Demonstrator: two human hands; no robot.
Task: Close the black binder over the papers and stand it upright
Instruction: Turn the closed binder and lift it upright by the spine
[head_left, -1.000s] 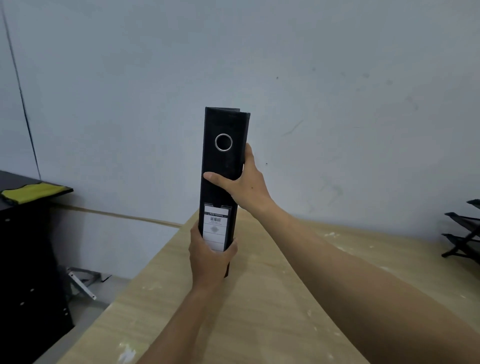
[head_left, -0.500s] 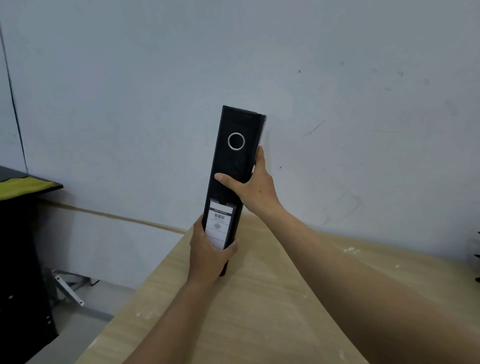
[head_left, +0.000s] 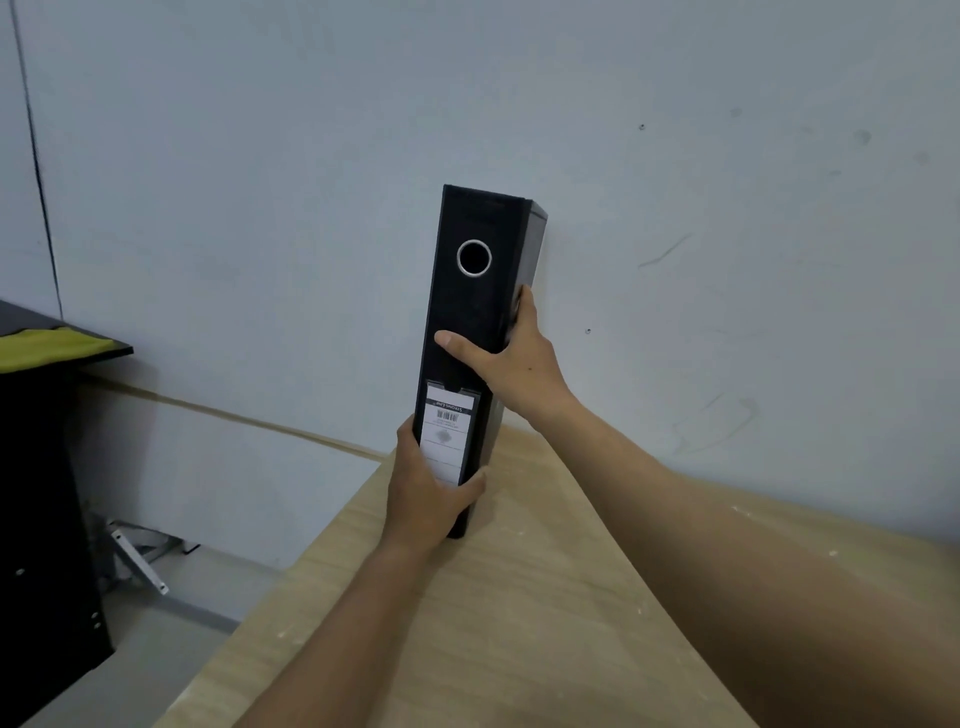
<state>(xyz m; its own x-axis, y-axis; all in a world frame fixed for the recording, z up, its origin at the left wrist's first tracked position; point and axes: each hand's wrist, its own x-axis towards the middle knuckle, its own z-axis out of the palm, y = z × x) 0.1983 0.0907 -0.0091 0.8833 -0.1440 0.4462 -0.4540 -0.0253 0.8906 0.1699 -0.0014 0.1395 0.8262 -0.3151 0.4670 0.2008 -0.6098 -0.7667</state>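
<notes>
Wooden desk (head_left: 519, 649) fills the near ground, pale grain, small white flecks. Two bare forearms reach in from 6 and 4 o'clock.

Left hand (head_left: 423, 496) wraps the foot of the black binder (head_left: 475, 332): thumb across the spine's right edge just under the white label (head_left: 447, 434), fingers round the left side, out of sight. Grip closed on the binder.

Binder stands on end at the desk's far edge, closed, spine to the camera, top leaning slightly toward 1 o'clock. Whether the bottom corner touches the wood cannot be told; the hand covers it.

Right hand (head_left: 511, 364) grasps the binder at mid-height, at 3 o'clock of the spine: thumb laid flat across the spine, above the label and below the metal-rimmed finger hole (head_left: 474, 258), fingers up the right cover.

Beyond: pale grey wall (head_left: 727, 208), scuffed. At 9 o'clock, a black cabinet (head_left: 41, 493) with a yellow cloth (head_left: 52, 343) on top.
</notes>
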